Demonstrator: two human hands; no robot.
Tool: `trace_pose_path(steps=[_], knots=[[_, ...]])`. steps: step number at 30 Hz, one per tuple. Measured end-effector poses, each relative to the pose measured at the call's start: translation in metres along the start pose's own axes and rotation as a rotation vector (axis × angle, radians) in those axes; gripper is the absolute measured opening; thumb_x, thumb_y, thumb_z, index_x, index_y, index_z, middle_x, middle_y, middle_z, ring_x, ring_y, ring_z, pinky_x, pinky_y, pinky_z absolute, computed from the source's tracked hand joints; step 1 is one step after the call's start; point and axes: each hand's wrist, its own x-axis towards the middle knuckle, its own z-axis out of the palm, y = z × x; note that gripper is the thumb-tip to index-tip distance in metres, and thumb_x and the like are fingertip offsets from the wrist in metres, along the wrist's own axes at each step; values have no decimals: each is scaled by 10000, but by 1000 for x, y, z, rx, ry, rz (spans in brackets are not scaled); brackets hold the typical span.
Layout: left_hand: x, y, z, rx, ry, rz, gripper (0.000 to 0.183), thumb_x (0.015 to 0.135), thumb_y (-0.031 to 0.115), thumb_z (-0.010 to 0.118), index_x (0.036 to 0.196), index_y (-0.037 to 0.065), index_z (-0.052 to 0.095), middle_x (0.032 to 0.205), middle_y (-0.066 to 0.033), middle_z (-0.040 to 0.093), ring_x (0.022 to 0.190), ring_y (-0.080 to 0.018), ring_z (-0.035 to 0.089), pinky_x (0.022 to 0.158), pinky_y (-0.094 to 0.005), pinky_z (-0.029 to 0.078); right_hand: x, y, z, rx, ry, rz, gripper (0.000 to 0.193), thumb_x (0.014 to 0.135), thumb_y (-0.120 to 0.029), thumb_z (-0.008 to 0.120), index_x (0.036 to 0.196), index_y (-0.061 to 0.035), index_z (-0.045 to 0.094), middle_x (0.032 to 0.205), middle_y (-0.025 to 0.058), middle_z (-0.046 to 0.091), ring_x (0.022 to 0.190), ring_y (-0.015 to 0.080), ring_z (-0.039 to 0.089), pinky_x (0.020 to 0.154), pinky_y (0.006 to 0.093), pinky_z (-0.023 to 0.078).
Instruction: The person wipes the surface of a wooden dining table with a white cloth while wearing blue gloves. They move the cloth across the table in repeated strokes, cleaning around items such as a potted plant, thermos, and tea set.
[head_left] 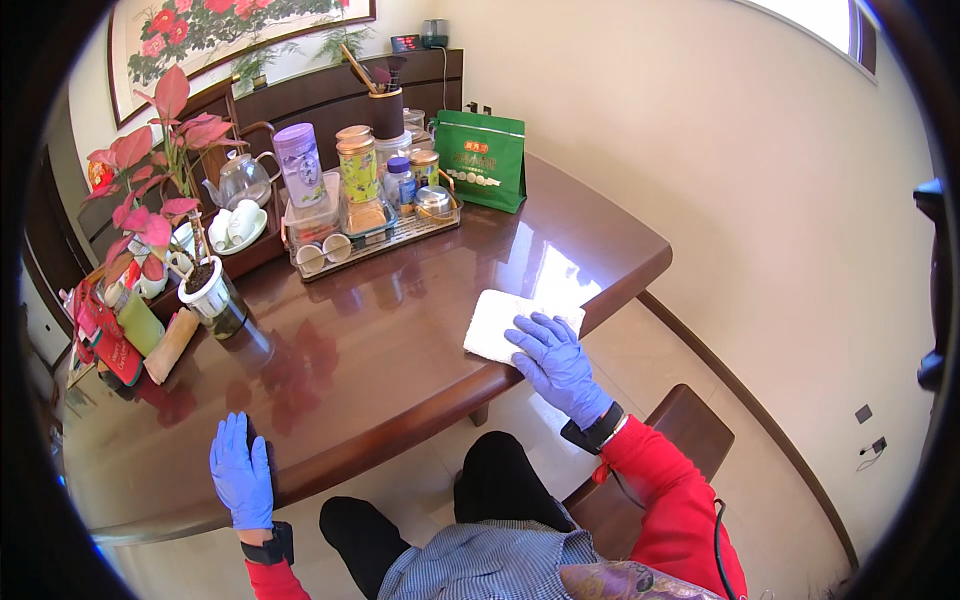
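My right hand (555,362), in a blue glove, lies on a folded white cloth (492,325) near the front right edge of the glossy brown table (400,370). Its fingers are stretched out and slightly spread over the cloth, pressing it from above. At the front left, my left hand (241,470), gloved in the same blue, rests flat on the tabletop. The fingers there point away from me, the thumb stands apart, and nothing is held.
A tray (390,242) at the back carries tins, jars and cups, with a green bag (482,160) beside it. Further left stand a glass teapot (243,182), a potted red-leaved plant (205,290) and small pouches (172,345). A brown stool (690,430) sits below right.
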Motion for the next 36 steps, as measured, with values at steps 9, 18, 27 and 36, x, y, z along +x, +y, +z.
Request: trace_pose_path(steps=[9, 18, 27, 36], knots=[[-1, -3, 2, 28, -16, -4, 470, 1075, 289, 581, 1489, 69, 616, 1531, -151, 614, 1464, -376, 514, 1230, -489, 368, 29, 93, -17, -20, 37, 135, 379, 1068, -344, 577, 1357, -140, 710, 1460, 116, 660, 1406, 348, 537, 1217, 482, 352], [-2, -2, 3, 2, 10, -8, 473, 1054, 286, 617, 1478, 76, 624, 1536, -156, 608, 1452, -382, 524, 1226, -497, 370, 42, 137, -23, -155, -13, 343, 443, 1079, -379, 525, 1388, -120, 707, 1494, 156, 638, 1442, 368, 512, 1225, 477, 337], [-2, 0, 3, 20, 15, -2, 478, 1047, 282, 624, 1481, 82, 624, 1535, -155, 609, 1450, -387, 524, 1226, -501, 369, 15, -1, -8, -4, -109, 17, 410, 1072, -353, 579, 1434, -181, 671, 1546, 106, 590, 1455, 356, 495, 1248, 540, 319], [-2, 4, -2, -7, 34, 7, 490, 1028, 289, 651, 1474, 89, 631, 1519, -159, 621, 1424, -388, 546, 1212, -502, 387, 51, 78, -15, -72, -162, 36, 423, 1088, -369, 542, 1433, -158, 670, 1515, 122, 617, 1438, 345, 514, 1233, 453, 357]])
